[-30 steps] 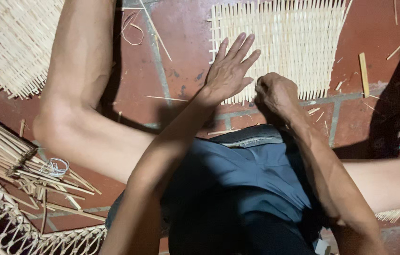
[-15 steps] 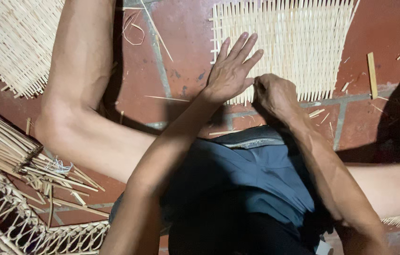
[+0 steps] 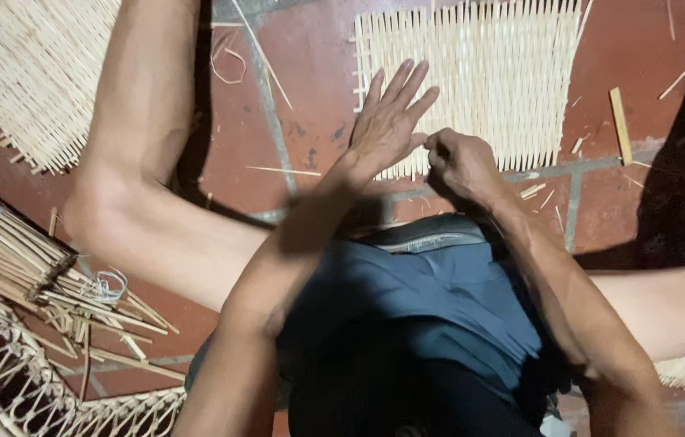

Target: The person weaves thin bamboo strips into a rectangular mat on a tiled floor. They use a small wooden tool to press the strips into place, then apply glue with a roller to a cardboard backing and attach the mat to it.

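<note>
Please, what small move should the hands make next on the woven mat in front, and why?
Probably the right hand should push its pinch a little further into the near edge of the woven mat. It is closed at that edge, seemingly around a thin strip, too small to tell. The left hand lies flat with fingers spread on the mat, so the mat looks held steady.

One head-worn view, looking steeply down over the person's lap, close above the left hand (image 3: 387, 121) and right hand (image 3: 460, 162) at the woven mat (image 3: 504, 73) on tiled floor (image 3: 310, 97); edges probably cropped
</note>
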`<state>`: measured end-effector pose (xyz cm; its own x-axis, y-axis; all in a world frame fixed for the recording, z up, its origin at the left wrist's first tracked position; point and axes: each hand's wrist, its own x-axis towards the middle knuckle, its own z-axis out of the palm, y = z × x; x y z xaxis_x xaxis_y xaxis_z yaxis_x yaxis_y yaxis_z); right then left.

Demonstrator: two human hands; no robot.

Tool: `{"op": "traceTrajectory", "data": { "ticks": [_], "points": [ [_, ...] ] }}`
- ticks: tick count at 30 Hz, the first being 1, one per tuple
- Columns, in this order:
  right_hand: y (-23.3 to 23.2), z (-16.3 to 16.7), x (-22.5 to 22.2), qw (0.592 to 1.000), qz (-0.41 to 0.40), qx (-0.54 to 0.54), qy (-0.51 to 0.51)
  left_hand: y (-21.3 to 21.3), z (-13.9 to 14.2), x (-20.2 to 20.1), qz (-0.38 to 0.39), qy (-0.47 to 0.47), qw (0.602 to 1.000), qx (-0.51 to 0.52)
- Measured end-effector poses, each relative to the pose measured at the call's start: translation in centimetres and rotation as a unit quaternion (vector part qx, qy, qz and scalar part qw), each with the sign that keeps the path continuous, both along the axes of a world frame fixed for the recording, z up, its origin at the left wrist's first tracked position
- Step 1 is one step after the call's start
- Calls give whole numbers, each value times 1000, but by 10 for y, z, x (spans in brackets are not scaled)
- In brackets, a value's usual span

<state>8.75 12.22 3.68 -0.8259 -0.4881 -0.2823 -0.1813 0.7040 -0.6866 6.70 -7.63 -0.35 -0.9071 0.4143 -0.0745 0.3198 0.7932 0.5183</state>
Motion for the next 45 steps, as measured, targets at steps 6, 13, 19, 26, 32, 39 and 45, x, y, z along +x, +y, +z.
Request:
{"op": "traceTrajectory", "data": {
  "ticks": [6, 13, 19, 26, 32, 39, 45],
  "points": [
    [-1, 6, 3, 997, -31, -13, 74, 3, -7, 0, -11, -4, 1000, -8],
    [-6, 16, 32, 990, -66, 69, 103, 2, -4, 2, -6, -2, 1000, -10],
    [-13, 0, 56, 985, -99, 121, 75, 2, 14, 0, -22, -45, 999, -14],
    [-28, 3, 50, 966, -210, 143, 49, 3, 39, 0, -35, -64, 996, -44],
    [-30, 16, 32, 892, -389, 24, -228, 4, 46, -3, -37, -75, 995, -45],
    [-4, 26, 17, 991, -101, 68, 47, -2, 41, -6, -37, -92, 995, -20],
    [-8, 26, -4, 994, 1, 80, 68, -2, 36, -5, -34, -101, 994, -3]
  ]
}}
